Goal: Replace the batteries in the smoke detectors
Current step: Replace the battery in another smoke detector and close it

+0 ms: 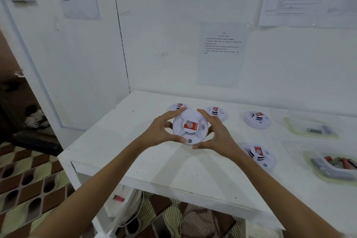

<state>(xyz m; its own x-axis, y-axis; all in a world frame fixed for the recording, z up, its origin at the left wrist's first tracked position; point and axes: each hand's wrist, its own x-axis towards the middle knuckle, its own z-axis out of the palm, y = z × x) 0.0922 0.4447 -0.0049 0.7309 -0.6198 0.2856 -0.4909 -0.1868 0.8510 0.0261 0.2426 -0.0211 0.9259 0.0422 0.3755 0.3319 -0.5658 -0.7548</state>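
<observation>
I've got both hands, left hand (162, 129) and right hand (214, 133), curled round the rim of one smoke detector (190, 127) held above the table (154, 170), so opening step I'd say, next needs a twist to free the cover.

One head-worn wide-angle view, facing forward and down, close over the table (173, 170) (lines bow at edges)

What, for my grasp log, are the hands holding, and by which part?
The smoke detector, by its rim: left hand and right hand on opposite sides.
</observation>
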